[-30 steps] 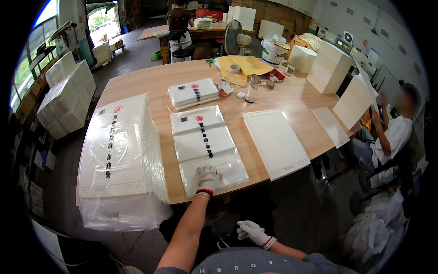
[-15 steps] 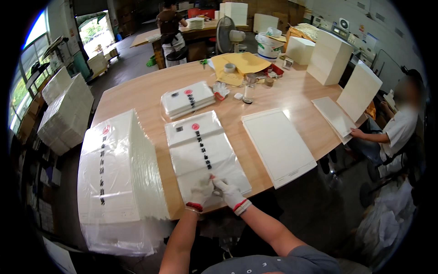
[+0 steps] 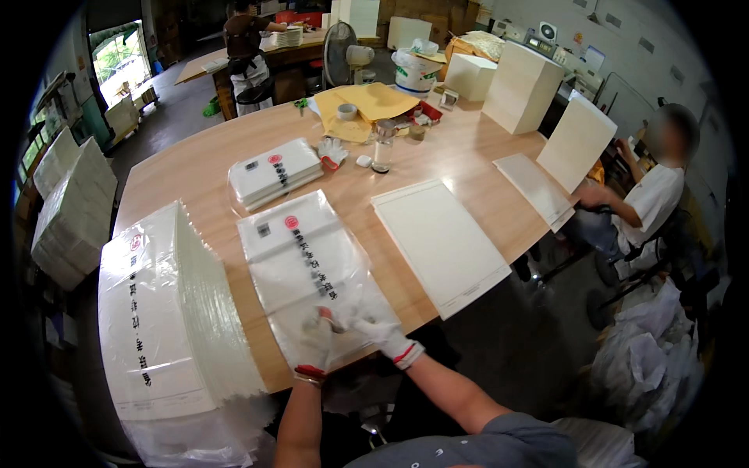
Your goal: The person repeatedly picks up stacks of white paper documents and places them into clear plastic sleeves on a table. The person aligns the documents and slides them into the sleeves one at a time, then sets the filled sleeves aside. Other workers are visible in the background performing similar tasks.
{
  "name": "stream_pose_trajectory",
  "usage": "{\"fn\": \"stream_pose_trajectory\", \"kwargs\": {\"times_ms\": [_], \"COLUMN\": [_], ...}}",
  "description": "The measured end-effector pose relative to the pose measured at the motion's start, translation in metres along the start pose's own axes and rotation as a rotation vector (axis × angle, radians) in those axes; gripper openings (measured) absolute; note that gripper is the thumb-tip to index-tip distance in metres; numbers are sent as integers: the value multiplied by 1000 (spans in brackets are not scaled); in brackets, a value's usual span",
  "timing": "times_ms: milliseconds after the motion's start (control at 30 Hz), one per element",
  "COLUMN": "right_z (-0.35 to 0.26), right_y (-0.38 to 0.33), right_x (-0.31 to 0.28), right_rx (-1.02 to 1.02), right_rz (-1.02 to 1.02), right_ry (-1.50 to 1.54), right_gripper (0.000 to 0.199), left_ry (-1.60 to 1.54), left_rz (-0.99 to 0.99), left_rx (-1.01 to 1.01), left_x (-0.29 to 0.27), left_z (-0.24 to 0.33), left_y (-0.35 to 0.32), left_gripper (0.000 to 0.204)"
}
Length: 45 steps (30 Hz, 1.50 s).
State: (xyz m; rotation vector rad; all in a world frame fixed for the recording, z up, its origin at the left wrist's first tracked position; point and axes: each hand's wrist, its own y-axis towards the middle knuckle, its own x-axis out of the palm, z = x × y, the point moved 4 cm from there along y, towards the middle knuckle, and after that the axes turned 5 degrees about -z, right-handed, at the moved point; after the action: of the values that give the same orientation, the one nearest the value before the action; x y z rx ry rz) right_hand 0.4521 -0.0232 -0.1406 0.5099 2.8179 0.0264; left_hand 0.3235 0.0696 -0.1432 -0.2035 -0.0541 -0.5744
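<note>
A clear plastic bag (image 3: 300,249) with dark printed characters and a red round mark lies flat on the table before me, its right side slightly lifted and wrinkled. White knitted gloves with red cuffs cover both hands. My left hand (image 3: 315,343) is at the bag's near end, fingers closed on the plastic; a red patch shows at a fingertip. Just to its right, my right hand (image 3: 384,334) pinches the bag near its near right corner, its fingertips somewhat blurred. Beside the bag on the right lies a stack of white sheets (image 3: 441,246).
A tall stack of printed plastic bags (image 3: 152,304) stands at left. Beyond are a smaller wrapped stack (image 3: 275,175), a glove (image 3: 333,153), a glass jar (image 3: 382,148), yellow paper (image 3: 374,105) and a fan (image 3: 340,54). One person (image 3: 651,195) sits at right; another (image 3: 248,47) works behind.
My hands have moved apart from a joined pinch at the bag's near end, and the bag's right side has lifted. The view has shifted right. The seated person's hand has left the sheets.
</note>
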Motion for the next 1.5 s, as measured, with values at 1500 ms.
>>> {"fn": "stream_pose_trajectory", "kwargs": {"times_ms": [1500], "right_z": [-88], "right_y": [-144], "right_x": [-113], "right_rx": [-623], "right_rz": [-121], "right_ry": [-1124], "right_gripper": [19], "left_ry": [-1036], "left_rz": [-665], "left_rx": [-672], "left_x": [159], "left_z": [-41], "left_y": [-123], "left_gripper": [43]}}
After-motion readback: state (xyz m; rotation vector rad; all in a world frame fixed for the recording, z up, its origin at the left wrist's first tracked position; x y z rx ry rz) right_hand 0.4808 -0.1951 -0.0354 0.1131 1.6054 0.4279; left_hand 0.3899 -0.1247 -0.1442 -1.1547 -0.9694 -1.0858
